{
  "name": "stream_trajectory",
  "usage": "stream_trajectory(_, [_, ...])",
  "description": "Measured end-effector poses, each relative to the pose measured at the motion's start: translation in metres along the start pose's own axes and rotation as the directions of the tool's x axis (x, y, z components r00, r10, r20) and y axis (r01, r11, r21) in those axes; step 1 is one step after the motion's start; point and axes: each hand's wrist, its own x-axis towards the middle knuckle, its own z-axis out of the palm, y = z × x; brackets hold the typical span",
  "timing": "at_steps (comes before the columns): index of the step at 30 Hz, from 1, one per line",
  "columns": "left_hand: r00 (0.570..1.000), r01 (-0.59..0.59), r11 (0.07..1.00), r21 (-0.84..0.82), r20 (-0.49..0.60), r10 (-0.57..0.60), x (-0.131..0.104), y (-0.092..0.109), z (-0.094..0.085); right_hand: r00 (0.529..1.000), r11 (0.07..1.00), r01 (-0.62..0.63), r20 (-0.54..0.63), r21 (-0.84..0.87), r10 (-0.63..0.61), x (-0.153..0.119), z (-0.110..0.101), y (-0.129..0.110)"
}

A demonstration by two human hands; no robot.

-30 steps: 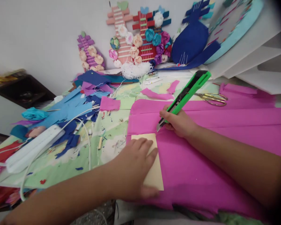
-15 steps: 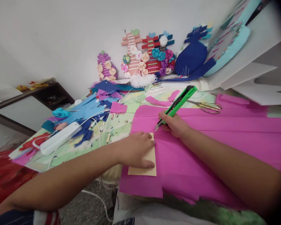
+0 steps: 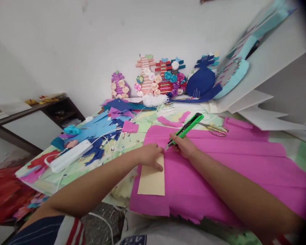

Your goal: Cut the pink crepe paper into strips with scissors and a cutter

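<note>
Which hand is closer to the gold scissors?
Right. The right hand, holding the green cutter, is left of the scissors and lower; the left hand rests farther left, on the cream card.

A pale, marked wall [image 3: 66, 44] is softly lit; a dark-framed cabinet [image 3: 33, 131] is seen at left, speckled floor [image 3: 94, 228] below the desk [image 3: 283, 142].

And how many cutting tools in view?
2: cutter in the right hand, scissors by the far edge of the pink sheet. Others may be hidden under scraps.
</note>
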Motion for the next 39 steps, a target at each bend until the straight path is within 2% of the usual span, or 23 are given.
stream_trajectory(7, [0.998,-0.006,0.997,-0.071,0.057,0.010,0.007,-0.009,0.001,0.999,0.998,-0.021,0.036,0.051,0.019,0.001,-0.002,0.001])
stream_trajectory(12, [0.991,0.006,0.990,-0.138,0.135,0.012,0.013,-0.012,-0.010,0.998,0.996,-0.040,0.054,0.080,0.036,0.002,-0.002,-0.001])
stream_trajectory(14, [0.987,0.019,0.985,-0.170,0.160,0.009,0.009,-0.013,-0.016,0.998,0.996,-0.042,0.052,0.083,0.038,0.001,-0.002,-0.001])
stream_trajectory(17, [0.985,0.054,0.975,-0.216,0.169,-0.017,-0.008,-0.021,-0.029,0.998,0.997,-0.044,0.049,0.071,0.040,0.001,-0.004,-0.001])
stream_trajectory(19, [0.988,0.096,0.967,-0.237,0.143,-0.063,-0.025,-0.036,-0.041,0.998,0.997,-0.051,0.050,0.053,0.048,0.001,-0.005,-0.002])
stream_trajectory(22, [0.972,0.232,0.943,-0.240,0.024,-0.233,-0.051,-0.070,-0.057,0.996,0.998,-0.060,0.061,-0.001,0.060,-0.001,-0.007,-0.004])
stream_trajectory(25, [0.912,0.374,0.905,-0.200,-0.096,-0.398,-0.062,-0.100,-0.060,0.998,0.966,0.024,0.054,-0.256,-0.010,-0.006,-0.004,-0.007])
stream_trajectory(27, [0.889,0.401,0.901,-0.164,-0.169,-0.426,-0.060,-0.104,-0.051,0.997,0.889,0.080,0.038,-0.451,-0.071,-0.010,0.000,-0.010])
stream_trajectory(29, [0.883,0.371,0.919,-0.133,-0.254,-0.394,-0.052,-0.089,-0.033,0.996,0.831,0.087,0.028,-0.550,-0.086,-0.016,0.004,-0.016])
stream_trajectory(31, [0.895,0.293,0.948,-0.123,-0.312,-0.317,-0.044,-0.058,-0.011,0.998,0.804,0.062,0.010,-0.591,-0.069,-0.021,0.008,-0.025])
stream_trajectory(33, [0.942,0.132,0.985,-0.109,-0.294,-0.159,-0.038,-0.023,0.010,0.999,0.798,0.027,-0.006,-0.601,-0.039,-0.026,0.012,-0.035])
stream_trajectory(35, [0.958,-0.018,0.996,-0.088,-0.286,-0.008,-0.035,0.004,0.030,1.000,0.827,0.002,0.002,-0.562,-0.001,-0.030,0.017,-0.040])
stream_trajectory(36, [0.951,-0.119,0.991,-0.055,-0.294,0.098,-0.035,0.012,0.038,1.000,0.855,-0.002,0.021,-0.519,0.015,-0.031,0.019,-0.040])
stream_trajectory(37, [0.946,-0.173,0.984,-0.043,-0.285,0.154,-0.035,0.017,0.045,0.999,0.887,-0.004,0.043,-0.462,0.027,-0.032,0.021,-0.038])
stream_trajectory(39, [0.948,-0.212,0.976,-0.051,-0.254,0.193,-0.035,0.018,0.054,0.997,0.944,-0.028,0.055,-0.328,0.049,-0.031,0.023,-0.028])
